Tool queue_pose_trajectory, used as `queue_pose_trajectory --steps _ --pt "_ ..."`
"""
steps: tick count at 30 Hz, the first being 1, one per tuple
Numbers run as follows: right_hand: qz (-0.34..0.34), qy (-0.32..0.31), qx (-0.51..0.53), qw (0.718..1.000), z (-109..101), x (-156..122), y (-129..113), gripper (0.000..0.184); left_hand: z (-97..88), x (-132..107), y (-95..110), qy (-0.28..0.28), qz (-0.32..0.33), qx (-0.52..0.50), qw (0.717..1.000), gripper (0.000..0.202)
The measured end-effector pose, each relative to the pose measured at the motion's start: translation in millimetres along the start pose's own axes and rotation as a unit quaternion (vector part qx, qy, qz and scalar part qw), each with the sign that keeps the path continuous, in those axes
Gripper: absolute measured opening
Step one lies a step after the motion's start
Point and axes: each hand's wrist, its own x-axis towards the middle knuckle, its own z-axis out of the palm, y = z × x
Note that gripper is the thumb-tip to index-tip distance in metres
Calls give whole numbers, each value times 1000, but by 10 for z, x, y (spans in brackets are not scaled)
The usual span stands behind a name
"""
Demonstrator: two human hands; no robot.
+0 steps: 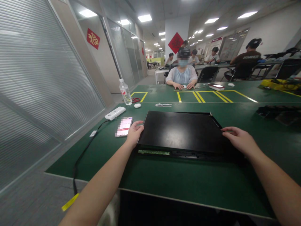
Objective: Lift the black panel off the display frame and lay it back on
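At the table (188, 175), both hands (134, 133) (242, 141) hold a black panel (176, 130).

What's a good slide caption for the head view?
Left hand and right hand hold opposite edges of a black panel over a green table.

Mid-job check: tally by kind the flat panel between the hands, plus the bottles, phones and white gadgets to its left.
Flat rectangular black panel, between left hand and right hand: 1
Clear plastic bottle with white cap: 1
Phone with lit screen: 1
Long white gadget: 1
Small, rounded white gadget: 1
Total: 5
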Motion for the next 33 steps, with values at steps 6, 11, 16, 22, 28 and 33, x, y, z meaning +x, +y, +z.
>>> queue_pose_trajectory --steps 6,11,16,22,28,33 --pt "-19 -8 -34 999 8 29 32 39 15 -6 -5 0 2 20 1000 36" --pt "-38 -13 -63 997 11 50 63 38 37 -23 36 5 -7 10 1000 34" --pt "-27 -26 -77 996 -5 48 50 40 41 -21 41 10 -8 -2 1000 34" --pt "-48 -29 -94 994 -24 87 78 36 34 -11 21 15 -12 -1 1000 35" --pt "-45 -26 -104 993 -12 120 130 37 26 -7 11 6 -6 13 1000 35" --pt "-57 -24 -116 991 -6 159 177 38 13 3 -10 -4 1 29 1000 37"
